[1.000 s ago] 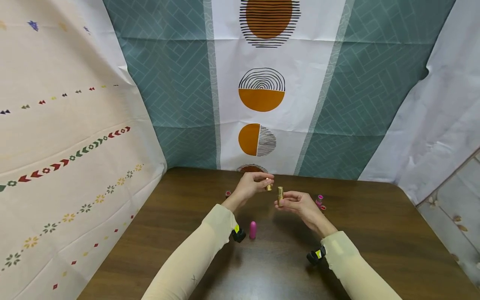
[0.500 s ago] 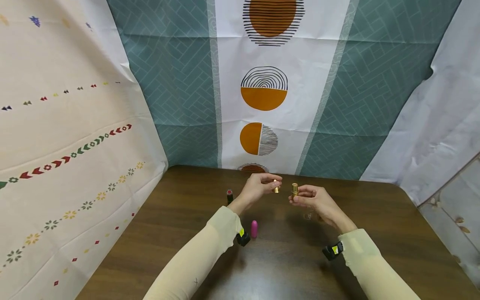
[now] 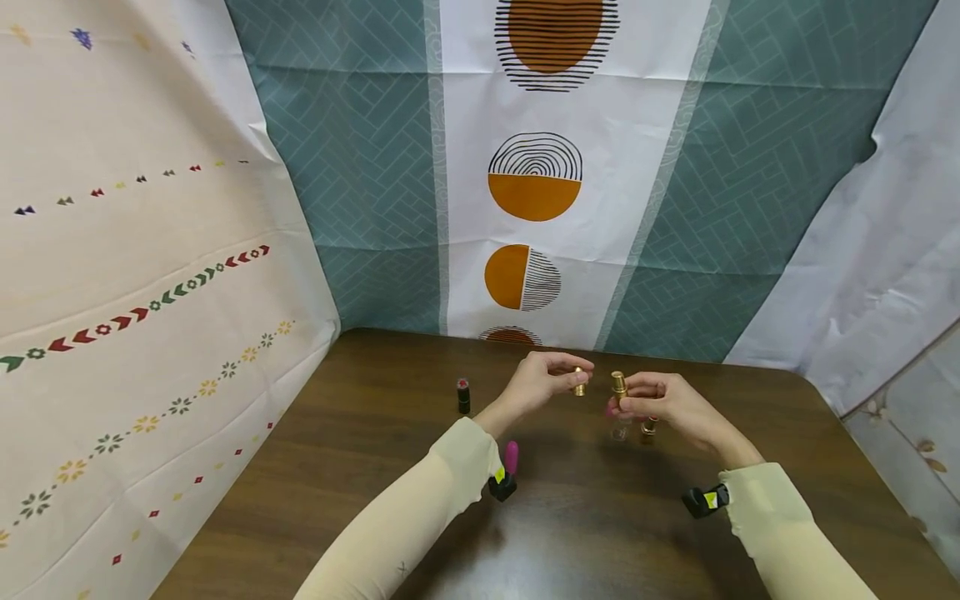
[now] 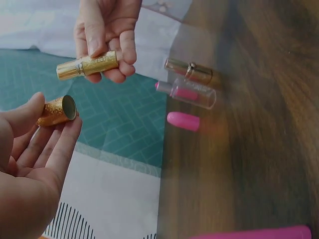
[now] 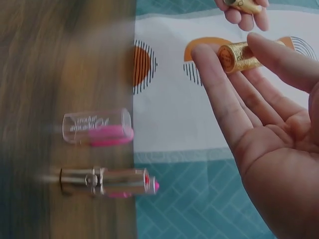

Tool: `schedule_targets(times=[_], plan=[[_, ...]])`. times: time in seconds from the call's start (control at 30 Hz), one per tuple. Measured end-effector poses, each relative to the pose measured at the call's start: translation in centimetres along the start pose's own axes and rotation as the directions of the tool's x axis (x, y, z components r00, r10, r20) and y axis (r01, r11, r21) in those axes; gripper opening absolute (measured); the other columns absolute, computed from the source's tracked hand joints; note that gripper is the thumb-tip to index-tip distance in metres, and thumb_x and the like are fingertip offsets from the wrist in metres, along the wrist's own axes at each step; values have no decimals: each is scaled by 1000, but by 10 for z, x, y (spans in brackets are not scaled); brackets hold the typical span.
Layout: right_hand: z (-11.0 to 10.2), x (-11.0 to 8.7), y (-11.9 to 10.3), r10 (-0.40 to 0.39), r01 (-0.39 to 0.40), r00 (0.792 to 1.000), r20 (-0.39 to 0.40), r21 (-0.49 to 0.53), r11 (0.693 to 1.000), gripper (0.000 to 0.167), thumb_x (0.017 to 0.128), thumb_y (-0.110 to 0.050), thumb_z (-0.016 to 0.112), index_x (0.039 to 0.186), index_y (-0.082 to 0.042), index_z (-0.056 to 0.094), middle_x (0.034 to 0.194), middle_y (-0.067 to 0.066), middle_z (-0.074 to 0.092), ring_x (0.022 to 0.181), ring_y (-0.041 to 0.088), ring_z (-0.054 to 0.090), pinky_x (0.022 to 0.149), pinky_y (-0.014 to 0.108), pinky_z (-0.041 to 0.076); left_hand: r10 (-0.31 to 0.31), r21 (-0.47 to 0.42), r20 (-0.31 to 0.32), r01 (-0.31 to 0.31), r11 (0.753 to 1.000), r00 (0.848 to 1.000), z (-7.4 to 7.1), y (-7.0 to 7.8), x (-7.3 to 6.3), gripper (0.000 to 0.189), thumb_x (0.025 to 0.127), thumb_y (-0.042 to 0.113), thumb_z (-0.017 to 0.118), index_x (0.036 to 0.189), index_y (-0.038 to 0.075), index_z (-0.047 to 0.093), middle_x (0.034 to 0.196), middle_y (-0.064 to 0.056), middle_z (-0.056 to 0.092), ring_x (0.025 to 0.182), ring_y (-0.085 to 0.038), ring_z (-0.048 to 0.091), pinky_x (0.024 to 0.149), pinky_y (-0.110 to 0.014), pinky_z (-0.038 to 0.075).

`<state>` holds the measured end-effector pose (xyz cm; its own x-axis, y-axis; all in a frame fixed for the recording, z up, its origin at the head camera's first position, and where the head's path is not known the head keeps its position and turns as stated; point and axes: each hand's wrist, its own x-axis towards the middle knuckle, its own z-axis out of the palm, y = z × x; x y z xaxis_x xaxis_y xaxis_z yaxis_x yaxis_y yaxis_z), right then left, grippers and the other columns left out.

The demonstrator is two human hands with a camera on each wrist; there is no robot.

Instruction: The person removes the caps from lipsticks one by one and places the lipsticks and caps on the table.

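In the head view my left hand (image 3: 536,385) pinches a small gold lipstick cap (image 3: 580,382) between thumb and fingers. The cap's open end shows in the left wrist view, where the gold cap (image 4: 57,110) sits at the fingertips. My right hand (image 3: 675,408) holds a gold lipstick tube (image 3: 618,385) upright, with thumb against fingers. A short gap separates cap and tube, both raised above the table. Its engraved base faces the right wrist camera on the lipstick tube (image 5: 241,58). Whether any lipstick bullet stands out of the tube is too small to tell.
On the dark wooden table (image 3: 570,533) stand a black lipstick with a red top (image 3: 463,396), a rounded magenta piece (image 3: 512,457) by the left wrist, a clear cylinder (image 3: 620,431) and another gold lipstick (image 3: 648,429) below the right hand. Patterned cloth (image 3: 375,208) hangs behind.
Both hands have shifted right, still holding the cap and the tube, and the gap between these has widened a little. The black lipstick has come into view from behind the left arm.
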<state>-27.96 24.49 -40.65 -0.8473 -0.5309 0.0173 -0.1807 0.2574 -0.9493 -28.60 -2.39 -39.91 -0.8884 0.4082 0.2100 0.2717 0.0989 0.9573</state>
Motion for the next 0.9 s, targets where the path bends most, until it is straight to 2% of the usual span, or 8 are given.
schedule_targets(times=[0.1, 0.3, 0.37, 0.5, 0.6, 0.73, 0.9], plan=[[-7, -3, 1, -20, 20, 999, 42, -2, 1000, 36, 102, -7, 66, 130, 14, 58, 112, 17, 76, 100, 32, 76, 85, 37, 61, 9, 39, -4, -9, 999, 1000, 6, 1, 2, 22, 97, 11, 74, 118, 4, 78, 112, -13, 78, 83, -14, 71, 71, -20, 54], [-17, -6, -4, -21, 23, 998, 60, -35, 999, 34, 102, -8, 66, 128, 12, 59, 113, 19, 75, 101, 31, 75, 88, 41, 61, 8, 145, -22, -5, 989, 1000, 14, 7, 4, 19, 97, 15, 76, 115, 10, 80, 105, -4, 79, 82, -19, 72, 70, -25, 53], [-19, -7, -6, -18, 21, 998, 54, -47, 999, 33, 102, -10, 67, 128, 10, 61, 112, 18, 76, 102, 35, 75, 89, 42, 60, 4, 173, -28, 1, 985, 1000, 17, 8, 5, 19, 97, 16, 76, 115, 11, 80, 103, -1, 79, 82, -17, 72, 72, -28, 55], [-24, -12, -6, 1, 0, 1000, 9, -60, 998, 35, 101, -10, 69, 128, 10, 61, 111, 15, 77, 101, 31, 75, 89, 35, 59, -9, 201, -38, 16, 979, 999, 23, 8, 5, 19, 97, 16, 76, 114, 9, 80, 101, 2, 80, 77, -7, 70, 75, -32, 59], [-26, -15, -2, 15, -16, 1000, -18, -60, 998, 37, 100, -10, 69, 129, 12, 59, 113, 20, 75, 100, 27, 76, 88, 32, 59, -17, 212, -43, 26, 977, 999, 30, 6, 5, 18, 97, 15, 76, 113, 9, 80, 100, 2, 80, 76, -2, 68, 74, -27, 58], [-28, -19, 3, 10, -10, 1000, 3, -71, 997, 41, 101, -9, 69, 129, 16, 55, 115, 28, 73, 102, 28, 75, 89, 34, 60, -21, 234, -54, 33, 972, 998, 41, -1, 2, 15, 95, 13, 77, 109, 9, 81, 98, 3, 79, 77, 0, 66, 69, -18, 52], [-31, -24, 9, -21, 28, 997, 70, -109, 994, 36, 100, -6, 68, 125, 16, 56, 111, 18, 76, 101, 27, 75, 87, 34, 60, -32, 239, -66, 47, 970, 997, 57, -12, -2, 13, 94, 16, 79, 106, 10, 82, 93, 5, 78, 74, 0, 65, 66, -17, 50]])
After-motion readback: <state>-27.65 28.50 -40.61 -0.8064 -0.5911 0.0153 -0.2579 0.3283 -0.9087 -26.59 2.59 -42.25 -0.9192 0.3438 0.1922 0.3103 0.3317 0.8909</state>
